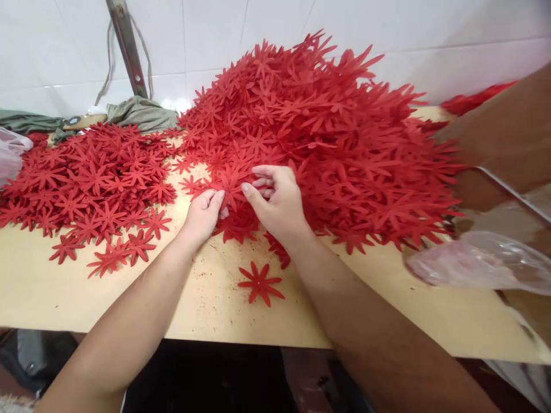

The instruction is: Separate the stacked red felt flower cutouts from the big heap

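Observation:
My left hand (pixel 204 213) has its thumb and fingers pinched on the edge of a red flower cutout (pixel 233 184) with long narrow petals. Just right of that flower, my right hand (pixel 278 201) is half curled, its thumb and forefinger apart; the thumb tip lies by the petals, and no grip shows. Behind both hands rises a big heap of similar red flower cutouts (pixel 318 126). One single red flower cutout (pixel 260 284) lies flat on the table below my hands.
A lower pile of red flowers (pixel 94 178) spreads at the left of the pale table (pixel 206 310). Clear plastic bags lie at the right (pixel 477 261) and left edge (pixel 12 155). A brown cardboard box (pixel 508 137) stands right. Grey-green cloth (pixel 140 115) and a metal bar (pixel 128 49) are at the wall.

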A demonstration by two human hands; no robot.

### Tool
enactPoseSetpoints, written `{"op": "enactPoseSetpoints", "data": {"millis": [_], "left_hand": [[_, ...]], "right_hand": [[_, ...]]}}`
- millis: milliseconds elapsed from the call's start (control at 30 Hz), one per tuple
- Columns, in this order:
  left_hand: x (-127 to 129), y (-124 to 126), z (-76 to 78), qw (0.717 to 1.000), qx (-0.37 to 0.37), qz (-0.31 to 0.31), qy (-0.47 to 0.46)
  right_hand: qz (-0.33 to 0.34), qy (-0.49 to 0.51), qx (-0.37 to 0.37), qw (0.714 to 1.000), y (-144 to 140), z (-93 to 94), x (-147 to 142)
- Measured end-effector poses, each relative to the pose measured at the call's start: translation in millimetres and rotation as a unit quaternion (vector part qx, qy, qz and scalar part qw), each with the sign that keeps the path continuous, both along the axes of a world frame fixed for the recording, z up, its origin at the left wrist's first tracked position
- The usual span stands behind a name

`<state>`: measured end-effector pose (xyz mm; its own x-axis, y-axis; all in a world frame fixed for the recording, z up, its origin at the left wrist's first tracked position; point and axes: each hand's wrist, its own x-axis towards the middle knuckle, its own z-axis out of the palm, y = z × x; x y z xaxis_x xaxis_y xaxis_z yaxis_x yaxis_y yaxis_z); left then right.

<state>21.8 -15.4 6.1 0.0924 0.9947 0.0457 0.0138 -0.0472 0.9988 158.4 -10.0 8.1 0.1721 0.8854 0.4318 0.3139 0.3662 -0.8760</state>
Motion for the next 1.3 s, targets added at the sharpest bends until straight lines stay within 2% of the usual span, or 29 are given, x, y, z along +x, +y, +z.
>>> {"op": "enactPoseSetpoints", "data": {"millis": [67, 167, 333, 400, 533, 700, 967, 1100, 1300], "left_hand": [[0, 0, 1.0, 1.000, -0.001, -0.002, -0.001], [-1, -2, 1.8, 1.000, -0.013, -0.024, 0.008], [-2, -3, -3.7, 0.999, -0.010, -0.037, 0.006], [-3, -2, -6.0, 0.999, 0.006, -0.030, 0.024], [-7, -2, -5.9, 0.991, 0.053, -0.034, 0.116], [-12, -3, -3.6, 0.983, 0.085, -0.022, 0.164], [-10, -3, 0.5, 0.986, 0.128, 0.005, 0.105], [-7, -5, 3.0, 0.995, 0.087, -0.016, 0.043], [-2, -9, 9.0, 0.996, 0.021, -0.041, -0.082]], "right_hand": [[0.090, 0.042, -0.060, 0.993, -3, 2.0, -3], [0.204, 0.107, -0.134, 0.964, -8, 7.6, -6], [0.248, 0.157, -0.171, 0.941, -12, 14.8, -7], [0.240, 0.169, -0.182, 0.938, -11, 13.5, -8], [0.160, 0.158, -0.157, 0.962, -7, 5.9, -10], [0.145, 0.104, -0.139, 0.974, -7, 5.8, -10], [0.112, -0.041, -0.135, 0.984, -11, 9.5, -11], [0.090, -0.059, -0.129, 0.986, -10, 12.2, -9], [0.113, -0.044, -0.136, 0.983, -9, 9.7, -7]]}}
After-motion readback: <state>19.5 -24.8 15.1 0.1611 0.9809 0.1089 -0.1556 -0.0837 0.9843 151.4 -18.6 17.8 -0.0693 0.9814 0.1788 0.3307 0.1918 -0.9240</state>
